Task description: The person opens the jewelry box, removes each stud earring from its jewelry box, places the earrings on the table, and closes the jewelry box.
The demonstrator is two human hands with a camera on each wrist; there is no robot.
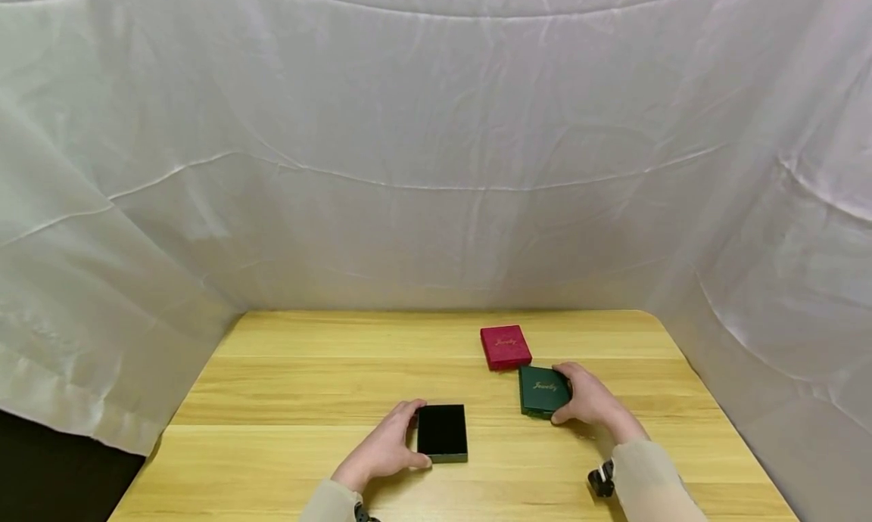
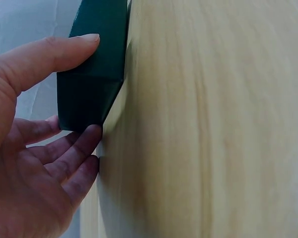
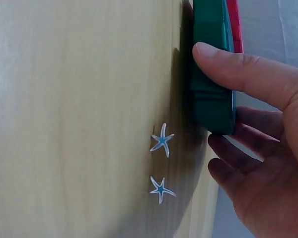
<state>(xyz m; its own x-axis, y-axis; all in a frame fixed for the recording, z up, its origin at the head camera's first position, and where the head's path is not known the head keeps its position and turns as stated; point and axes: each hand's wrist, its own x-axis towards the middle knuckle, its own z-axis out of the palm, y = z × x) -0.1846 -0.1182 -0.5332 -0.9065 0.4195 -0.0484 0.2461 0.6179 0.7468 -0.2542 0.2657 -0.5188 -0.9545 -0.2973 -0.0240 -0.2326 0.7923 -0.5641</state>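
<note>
My left hand (image 1: pixel 390 442) grips the left end of a small dark green jewelry box base (image 1: pixel 450 458) with a black inside, lying on the table. In the left wrist view its thumb (image 2: pixel 69 52) presses the near side and the fingertips bend at the end wall. Farther right, my right hand (image 1: pixel 591 396) pinches the green jewelry box lid (image 1: pixel 543 389), marked "Jewelry" in gold, between thumb and fingers. In the right wrist view two starfish-shaped earrings (image 3: pixel 162 141) with blue centres lie on the wood beside this hand; the hand and sleeve hide them in the head view.
A red jewelry box (image 1: pixel 506 346) with gold lettering stands just behind the green lid. The wooden table (image 1: pixel 306 386) has pale cloth curtains (image 1: pixel 436 227) at its back and sides. A black device (image 1: pixel 601 479) is strapped at the right wrist.
</note>
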